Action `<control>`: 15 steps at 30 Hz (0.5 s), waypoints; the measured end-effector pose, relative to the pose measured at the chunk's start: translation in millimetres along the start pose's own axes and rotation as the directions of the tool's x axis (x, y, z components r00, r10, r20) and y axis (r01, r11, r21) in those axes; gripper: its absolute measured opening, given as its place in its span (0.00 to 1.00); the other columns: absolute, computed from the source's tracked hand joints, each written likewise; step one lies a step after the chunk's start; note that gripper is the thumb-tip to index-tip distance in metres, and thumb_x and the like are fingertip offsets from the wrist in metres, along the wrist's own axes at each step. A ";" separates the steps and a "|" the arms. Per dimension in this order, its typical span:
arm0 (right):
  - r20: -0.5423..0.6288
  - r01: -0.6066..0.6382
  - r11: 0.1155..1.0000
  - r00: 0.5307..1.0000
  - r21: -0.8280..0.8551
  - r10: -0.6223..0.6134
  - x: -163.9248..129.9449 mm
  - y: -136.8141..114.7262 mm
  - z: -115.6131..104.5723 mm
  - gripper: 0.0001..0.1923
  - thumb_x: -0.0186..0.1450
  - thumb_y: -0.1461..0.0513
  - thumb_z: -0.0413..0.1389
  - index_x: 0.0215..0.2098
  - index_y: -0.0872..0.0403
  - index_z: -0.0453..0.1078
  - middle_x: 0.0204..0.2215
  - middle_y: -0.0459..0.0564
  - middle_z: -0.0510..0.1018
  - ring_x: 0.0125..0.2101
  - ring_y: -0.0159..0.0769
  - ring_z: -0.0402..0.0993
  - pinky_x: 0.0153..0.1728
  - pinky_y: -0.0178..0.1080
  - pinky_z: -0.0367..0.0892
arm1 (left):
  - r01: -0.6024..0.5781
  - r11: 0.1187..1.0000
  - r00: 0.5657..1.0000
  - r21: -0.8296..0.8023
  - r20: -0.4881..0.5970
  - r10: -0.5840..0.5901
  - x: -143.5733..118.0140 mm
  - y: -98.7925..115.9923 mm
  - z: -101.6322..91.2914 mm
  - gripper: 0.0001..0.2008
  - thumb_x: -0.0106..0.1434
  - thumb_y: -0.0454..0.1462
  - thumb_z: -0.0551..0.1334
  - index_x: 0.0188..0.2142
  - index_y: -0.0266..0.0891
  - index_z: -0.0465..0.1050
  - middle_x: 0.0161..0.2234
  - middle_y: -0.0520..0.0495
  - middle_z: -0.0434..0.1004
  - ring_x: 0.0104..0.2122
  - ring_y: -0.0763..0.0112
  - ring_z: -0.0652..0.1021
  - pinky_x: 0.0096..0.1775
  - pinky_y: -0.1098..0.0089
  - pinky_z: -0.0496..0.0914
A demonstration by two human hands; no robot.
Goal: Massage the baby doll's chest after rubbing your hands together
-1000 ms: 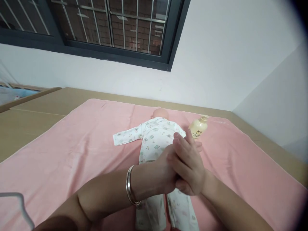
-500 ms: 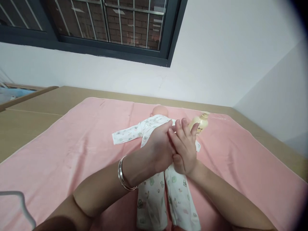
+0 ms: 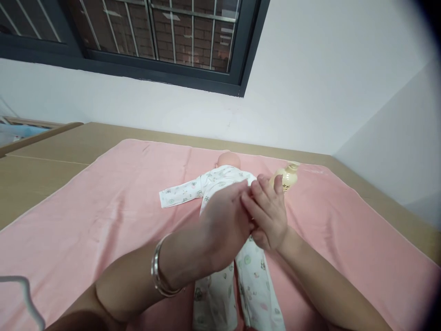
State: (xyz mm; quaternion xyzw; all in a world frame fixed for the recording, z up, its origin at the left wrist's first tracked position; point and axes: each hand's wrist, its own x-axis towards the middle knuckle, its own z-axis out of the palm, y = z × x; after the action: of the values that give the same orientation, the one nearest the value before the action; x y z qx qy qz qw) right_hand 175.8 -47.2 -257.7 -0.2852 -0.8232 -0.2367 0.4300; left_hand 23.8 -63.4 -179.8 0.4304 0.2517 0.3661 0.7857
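My left hand (image 3: pixel 222 225), with silver bangles (image 3: pixel 159 271) on its wrist, meets my right hand (image 3: pixel 269 212) palm to palm, slightly blurred. The right hand's fingers are stretched out and lie across the left hand; nothing shows between them. Below both hands lies a baby doll (image 3: pixel 228 160), its face not visible, in a white printed top (image 3: pixel 184 193) and trousers (image 3: pixel 257 287). The hands cover much of its middle and one arm. Just beyond my right fingers is a pale yellow bottle (image 3: pixel 290 174), partly hidden.
A pink sheet (image 3: pixel 138 193) with folds covers the wooden surface (image 3: pixel 51 177). Behind it rise a white wall (image 3: pixel 296 105) and a dark-framed barred window (image 3: pixel 237 82). A grey tube or cable (image 3: pixel 25 289) curves at the lower left.
My hands have slid against each other. The left wrist has moved lower and to the left, while the right hand has shifted slightly right. Doll and bottle stay in place.
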 end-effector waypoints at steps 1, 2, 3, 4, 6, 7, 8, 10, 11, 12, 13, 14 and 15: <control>-0.005 -0.067 0.997 0.998 -0.026 0.066 -2.6 5.3 2.6 0.29 0.70 0.52 0.39 0.69 0.45 0.45 0.65 0.48 0.55 0.66 0.52 0.44 0.63 0.64 0.36 | 0.023 0.998 1.000 -0.060 0.016 -0.022 0.7 8.7 -3.8 0.22 0.67 0.44 0.45 0.48 0.33 0.69 0.49 0.38 0.74 0.55 0.52 0.71 0.56 0.51 0.67; -0.008 -0.147 0.988 0.989 -0.048 0.147 -5.5 10.5 7.5 0.30 0.70 0.55 0.40 0.69 0.46 0.44 0.66 0.50 0.53 0.66 0.52 0.44 0.63 0.64 0.38 | 0.009 0.993 1.000 -0.119 -0.005 -0.010 5.1 15.2 -9.1 0.22 0.68 0.44 0.44 0.48 0.33 0.69 0.49 0.37 0.74 0.54 0.55 0.73 0.55 0.53 0.68; -0.003 -0.233 0.971 0.972 -0.060 0.233 -8.7 15.2 14.4 0.30 0.69 0.57 0.41 0.69 0.49 0.43 0.66 0.52 0.52 0.66 0.50 0.45 0.63 0.63 0.41 | -0.061 0.986 0.996 -0.153 -0.072 0.050 13.4 18.9 -16.0 0.21 0.68 0.44 0.44 0.48 0.34 0.67 0.50 0.37 0.74 0.53 0.57 0.74 0.55 0.55 0.69; 0.016 -0.311 0.949 0.950 -0.058 0.313 -11.9 19.2 22.6 0.31 0.69 0.59 0.42 0.69 0.52 0.44 0.66 0.54 0.52 0.65 0.48 0.47 0.63 0.61 0.44 | -0.175 0.973 0.974 -0.148 -0.168 0.150 25.2 19.5 -24.5 0.19 0.68 0.44 0.46 0.49 0.36 0.66 0.51 0.38 0.73 0.52 0.59 0.75 0.55 0.57 0.69; 0.135 -0.397 0.918 0.909 -0.008 0.395 -17.3 23.7 40.1 0.29 0.69 0.60 0.44 0.67 0.57 0.49 0.64 0.57 0.56 0.64 0.44 0.51 0.63 0.55 0.48 | -0.378 0.926 0.882 -0.014 -0.310 0.355 55.5 12.5 -45.5 0.17 0.67 0.43 0.50 0.50 0.38 0.64 0.53 0.40 0.72 0.53 0.63 0.74 0.55 0.61 0.68; 0.225 -0.410 0.912 0.891 0.025 0.394 -19.2 24.5 47.8 0.28 0.69 0.60 0.45 0.66 0.57 0.52 0.63 0.57 0.58 0.64 0.42 0.52 0.64 0.54 0.49 | -0.431 0.896 0.829 0.109 -0.343 0.441 71.7 6.0 -57.2 0.16 0.67 0.42 0.51 0.49 0.38 0.65 0.52 0.40 0.73 0.53 0.64 0.74 0.56 0.62 0.68; 0.313 -0.413 0.909 0.871 0.054 0.378 -20.5 24.6 54.2 0.26 0.69 0.60 0.45 0.65 0.56 0.56 0.63 0.55 0.60 0.64 0.41 0.52 0.64 0.53 0.47 | -0.445 0.859 0.780 0.254 -0.362 0.511 87.2 -1.6 -69.1 0.15 0.67 0.42 0.51 0.47 0.37 0.67 0.50 0.41 0.74 0.53 0.64 0.74 0.56 0.63 0.67; 0.444 -0.417 0.905 0.830 0.089 0.338 -21.7 25.1 61.8 0.23 0.69 0.59 0.46 0.61 0.53 0.62 0.62 0.51 0.62 0.65 0.41 0.50 0.65 0.55 0.44 | -0.383 0.755 0.714 0.533 -0.348 0.608 112.2 -18.4 -91.0 0.12 0.66 0.40 0.51 0.42 0.38 0.70 0.47 0.43 0.76 0.51 0.65 0.74 0.55 0.65 0.66; 0.479 -0.424 0.900 0.813 0.098 0.331 -21.9 26.6 63.4 0.22 0.70 0.59 0.46 0.60 0.52 0.63 0.62 0.49 0.62 0.65 0.41 0.49 0.65 0.55 0.42 | -0.340 0.711 0.696 0.616 -0.344 0.631 120.9 -26.9 -100.0 0.12 0.67 0.40 0.51 0.39 0.38 0.71 0.45 0.44 0.77 0.49 0.65 0.75 0.53 0.66 0.67; 0.497 -0.437 0.893 0.801 0.102 0.335 -22.2 29.2 64.0 0.21 0.70 0.58 0.45 0.60 0.50 0.64 0.62 0.48 0.62 0.65 0.41 0.48 0.65 0.55 0.42 | -0.297 0.678 0.699 0.672 -0.331 0.634 126.9 -35.3 -107.4 0.12 0.67 0.40 0.51 0.38 0.39 0.71 0.43 0.45 0.77 0.47 0.65 0.76 0.52 0.66 0.68; 0.506 -0.456 0.884 0.789 0.102 0.348 -22.7 33.1 64.0 0.21 0.71 0.58 0.45 0.60 0.50 0.64 0.62 0.47 0.61 0.65 0.40 0.47 0.65 0.55 0.41 | -0.266 0.645 0.701 0.716 -0.316 0.640 130.6 -43.1 -113.0 0.13 0.67 0.40 0.50 0.36 0.39 0.71 0.41 0.46 0.78 0.45 0.65 0.76 0.50 0.65 0.68; 0.511 -0.480 0.872 0.776 0.096 0.371 -23.5 37.7 63.9 0.22 0.72 0.57 0.44 0.61 0.50 0.62 0.63 0.47 0.59 0.66 0.40 0.47 0.65 0.54 0.41 | -0.250 0.609 0.701 0.753 -0.293 0.650 132.5 -50.3 -116.9 0.13 0.67 0.40 0.50 0.36 0.39 0.71 0.40 0.46 0.78 0.44 0.65 0.76 0.49 0.65 0.68; 0.510 -0.511 0.856 0.759 0.079 0.405 -24.6 42.6 63.9 0.23 0.72 0.56 0.43 0.63 0.50 0.60 0.64 0.47 0.58 0.66 0.40 0.45 0.65 0.54 0.41 | -0.246 0.566 0.700 0.787 -0.259 0.665 133.0 -56.6 -119.3 0.12 0.67 0.39 0.50 0.37 0.39 0.71 0.41 0.45 0.78 0.44 0.64 0.76 0.49 0.65 0.68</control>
State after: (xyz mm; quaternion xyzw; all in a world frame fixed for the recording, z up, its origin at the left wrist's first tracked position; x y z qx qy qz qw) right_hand 179.4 17.7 -305.5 -0.4801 -0.8278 0.0435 0.2871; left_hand 39.8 80.2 -299.2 0.6266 0.4507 0.5444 0.3284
